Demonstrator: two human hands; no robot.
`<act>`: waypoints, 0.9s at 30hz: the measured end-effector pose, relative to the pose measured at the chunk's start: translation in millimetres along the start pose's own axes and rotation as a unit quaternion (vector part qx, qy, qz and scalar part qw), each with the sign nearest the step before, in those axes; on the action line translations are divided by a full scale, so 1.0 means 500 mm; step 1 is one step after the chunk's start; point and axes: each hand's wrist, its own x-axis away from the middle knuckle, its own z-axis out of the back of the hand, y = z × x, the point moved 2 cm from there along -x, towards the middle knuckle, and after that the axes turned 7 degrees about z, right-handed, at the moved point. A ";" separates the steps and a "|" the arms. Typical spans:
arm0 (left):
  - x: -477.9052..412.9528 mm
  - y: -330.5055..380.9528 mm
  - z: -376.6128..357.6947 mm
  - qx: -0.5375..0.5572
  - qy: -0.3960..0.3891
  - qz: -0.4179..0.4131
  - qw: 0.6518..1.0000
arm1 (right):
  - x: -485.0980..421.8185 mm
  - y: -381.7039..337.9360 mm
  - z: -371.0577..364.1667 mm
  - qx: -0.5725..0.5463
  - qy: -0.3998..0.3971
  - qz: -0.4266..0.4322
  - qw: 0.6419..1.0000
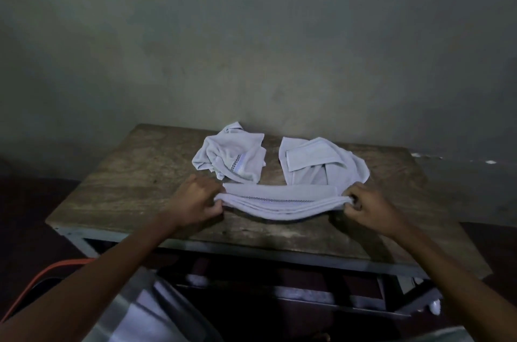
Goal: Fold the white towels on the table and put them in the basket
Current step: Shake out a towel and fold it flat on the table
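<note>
Left hand [195, 199] and right hand [363, 203] pinch the folded towel [279, 203], stretched left-right.

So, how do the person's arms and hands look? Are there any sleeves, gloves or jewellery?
Both arms are bare as far as the picture shows: no sleeve on the left forearm or the right forearm. The left hand and right hand wear no gloves. I see no watch, bracelet or ring, though the light is dim and some fingers are hidden.

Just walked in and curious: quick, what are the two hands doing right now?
Left hand: grips the left end of the folded towel.
Right hand: grips its right end.
</note>
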 end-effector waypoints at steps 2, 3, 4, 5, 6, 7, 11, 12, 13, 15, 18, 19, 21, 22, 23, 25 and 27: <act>-0.053 -0.009 0.064 0.111 -0.026 0.076 0.991 | -0.045 -0.026 0.081 -0.032 0.044 -0.020 0.998; -0.081 -0.016 0.095 0.136 -0.028 0.108 0.984 | -0.067 -0.035 0.124 -0.039 0.059 -0.026 0.997; -0.110 -0.021 0.127 0.146 -0.022 0.125 0.981 | -0.089 -0.044 0.164 -0.034 0.058 -0.031 0.997; -0.138 -0.024 0.159 0.153 -0.011 0.132 0.979 | -0.109 -0.053 0.201 -0.025 0.052 -0.035 0.998; -0.165 -0.021 0.192 0.156 0.003 0.129 0.979 | -0.127 -0.062 0.234 -0.015 0.053 -0.029 0.998; -0.189 -0.017 0.222 0.151 0.021 0.120 0.981 | -0.143 -0.068 0.266 -0.008 0.069 -0.026 0.997; -0.243 0.013 0.306 0.122 0.068 0.057 0.989 | -0.171 -0.098 0.361 0.017 0.098 -0.018 0.995; -0.246 0.019 0.319 0.119 0.068 0.051 0.989 | -0.171 -0.103 0.375 0.024 0.095 -0.012 0.995; -0.248 0.022 0.329 0.121 0.068 0.049 0.989 | -0.169 -0.106 0.388 0.025 0.105 -0.013 0.994; -0.248 0.029 0.345 0.120 0.082 0.037 0.989 | -0.162 -0.111 0.405 0.028 0.123 -0.023 0.992; -0.244 0.039 0.344 0.098 0.086 0.027 0.991 | -0.158 -0.114 0.403 0.061 0.076 -0.031 0.995; -0.241 0.043 0.333 0.073 0.089 0.019 0.993 | -0.154 -0.111 0.402 0.065 0.095 -0.036 0.993; -0.230 0.046 0.299 0.007 0.117 -0.002 0.993 | -0.146 -0.101 0.396 0.070 0.124 -0.043 0.989; -0.223 0.046 0.283 -0.010 0.129 -0.002 0.992 | -0.142 -0.096 0.387 0.070 0.109 -0.049 0.990; -0.217 0.043 0.268 -0.013 0.134 0.004 0.991 | -0.136 -0.091 0.375 0.063 0.088 -0.055 0.993; -0.201 0.036 0.241 -0.003 0.131 0.025 0.991 | -0.122 -0.079 0.346 0.039 0.078 -0.062 0.994; -0.176 0.037 0.216 0.037 0.129 0.045 0.990 | -0.106 -0.068 0.311 0.015 0.097 -0.067 0.993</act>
